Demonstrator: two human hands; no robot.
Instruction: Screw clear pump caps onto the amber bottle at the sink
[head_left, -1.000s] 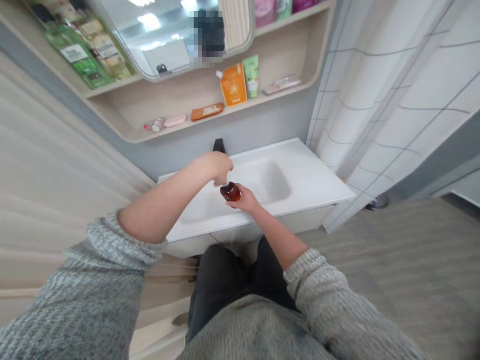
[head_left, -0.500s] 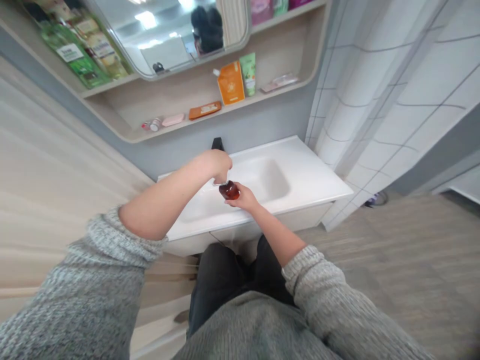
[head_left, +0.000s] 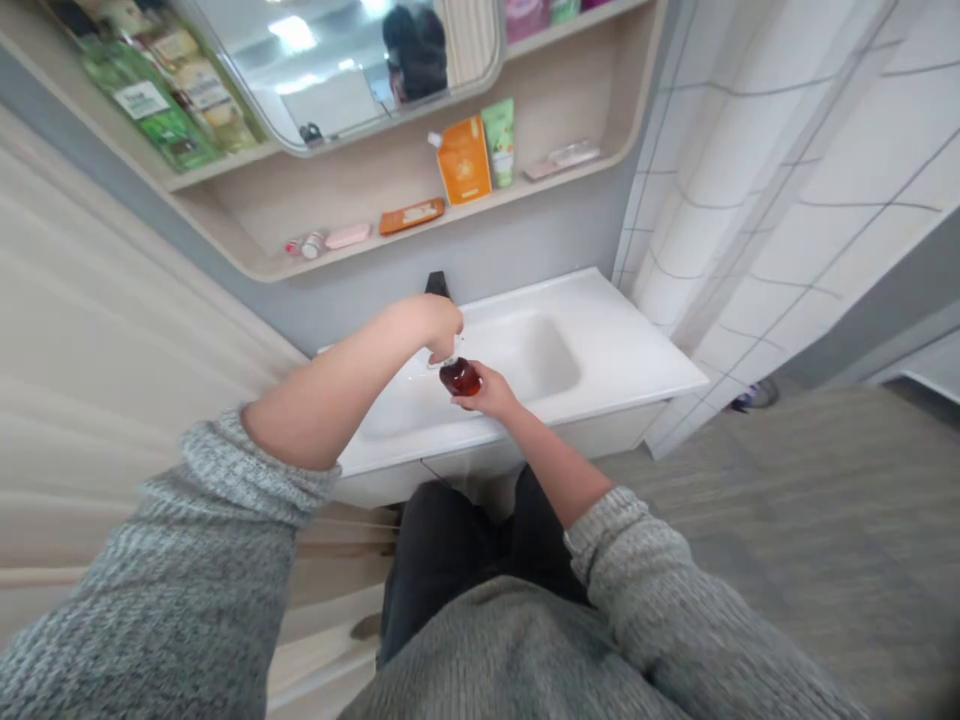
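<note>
Over the white sink (head_left: 555, 355), my right hand (head_left: 491, 392) is wrapped around the lower part of a dark amber bottle (head_left: 459, 377). The bottle is tilted, its top end toward the faucet. My left hand (head_left: 441, 325) bends down from above, fingers closed at the bottle's white top (head_left: 453, 350). Those fingers cover most of the top, so its exact shape is hidden. Just behind my left hand stands a black faucet (head_left: 436, 284), partly covered by it.
Above the sink, a wall shelf (head_left: 555, 195) holds an orange pouch (head_left: 463, 163), a green tube (head_left: 499, 142) and a flat orange packet (head_left: 411, 216). A mirror (head_left: 352, 75) hangs over it. Green bottles (head_left: 154, 110) stand upper left. A pale curtain (head_left: 97, 330) hangs at left.
Both hands keep their hold on the bottle and its top, with only a very slight shift. The view has moved a little.
</note>
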